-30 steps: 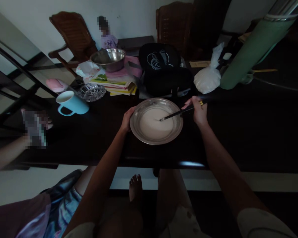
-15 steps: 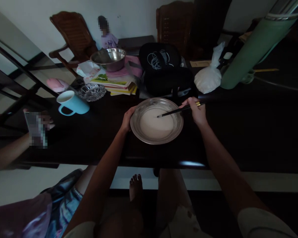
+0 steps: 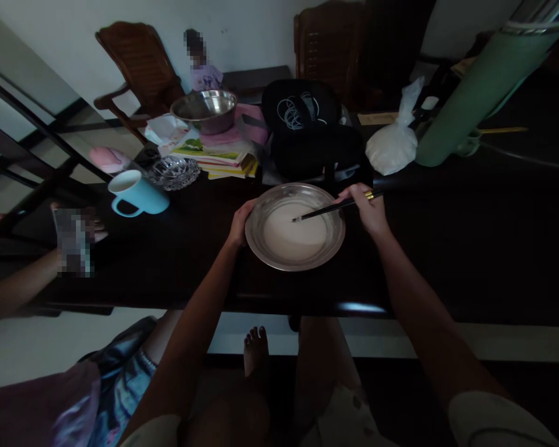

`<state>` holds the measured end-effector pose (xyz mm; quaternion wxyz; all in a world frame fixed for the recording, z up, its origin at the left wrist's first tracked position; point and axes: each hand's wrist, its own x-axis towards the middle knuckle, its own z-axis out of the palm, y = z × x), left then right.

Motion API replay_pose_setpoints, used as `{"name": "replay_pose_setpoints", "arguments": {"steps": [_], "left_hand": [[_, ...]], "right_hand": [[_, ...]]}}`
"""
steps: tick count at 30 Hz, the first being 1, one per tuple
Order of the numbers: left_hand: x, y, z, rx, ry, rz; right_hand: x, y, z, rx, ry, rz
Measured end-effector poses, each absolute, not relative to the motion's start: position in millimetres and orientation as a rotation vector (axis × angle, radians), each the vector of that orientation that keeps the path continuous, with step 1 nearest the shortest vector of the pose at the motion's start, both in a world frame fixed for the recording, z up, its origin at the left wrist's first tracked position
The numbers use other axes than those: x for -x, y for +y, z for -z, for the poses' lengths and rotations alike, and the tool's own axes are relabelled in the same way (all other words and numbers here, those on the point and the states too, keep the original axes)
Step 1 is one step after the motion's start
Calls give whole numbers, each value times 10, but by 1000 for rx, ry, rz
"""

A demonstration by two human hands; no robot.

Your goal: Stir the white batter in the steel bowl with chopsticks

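— What are the hands gripping?
— The right hand (image 3: pixel 370 211) is closed around dark chopsticks (image 3: pixel 333 209), their tips dipped in the white batter (image 3: pixel 294 233). The left hand (image 3: pixel 239 223) clasps the left rim of the steel basin (image 3: pixel 261 248) holding that batter.
— Where does the basin stand?
— On the dark table (image 3: pixel 447 248), near its front edge, about midway along.
— What lies beyond it?
— Just behind is a black bag (image 3: pixel 307 133). A knotted plastic bag of white powder (image 3: pixel 391 149) sits toward the back right, beside a green cylinder (image 3: pixel 466 102). Back left: a blue mug (image 3: pixel 137 194), a glass ashtray (image 3: pixel 174 172), stacked books (image 3: pixel 221 160) and a second steel bowl (image 3: pixel 205 110).
— Anyone else?
— Another person's hand (image 3: pixel 74 239) holds something blurred at the left edge.
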<state>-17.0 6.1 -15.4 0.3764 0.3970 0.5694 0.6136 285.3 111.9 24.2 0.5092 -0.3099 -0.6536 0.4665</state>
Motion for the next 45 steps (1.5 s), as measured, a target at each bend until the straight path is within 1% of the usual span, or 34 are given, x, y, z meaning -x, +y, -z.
{"name": "replay_pose_setpoints", "arguments": {"steps": [3,5,9,13,17,21,27,31,34,39,45], "left_hand": [[157,54,139,-1008,1437,-1582],[154,54,135,-997,1433,-1586],[161,56,130,-1005,1442,-1573],[158,56,127,-1047,1436,-1581],[154,55,134,-1033,1439,-1584],[156,48,128,-1011,1439,-1565],[148,42,101,-1010,1457,-1570],[137,45,94,-995,1460,-1581],[132,42,92,-992,1454,-1578],[139,41,99,-997,1454,-1573],[149,39,102,-992,1454,-1561]], "right_hand": [[-2904,1172,-218,784,-1455,-1065],[-2906,1164,-215,771,-1449,-1094],[-2838,1068,-239,689,-1633,-1198],[-2799,1019,-270,652,-1751,-1164],[-2850,1081,-267,758,-1609,-1070],[-2894,1135,-236,801,-1455,-1072],[-2819,1050,-236,693,-1680,-1199],[-2793,1034,-239,647,-1789,-1133],[-2826,1079,-239,730,-1682,-1072],[-2879,1133,-231,775,-1468,-1091],[-2800,1050,-224,675,-1707,-1198]]}}
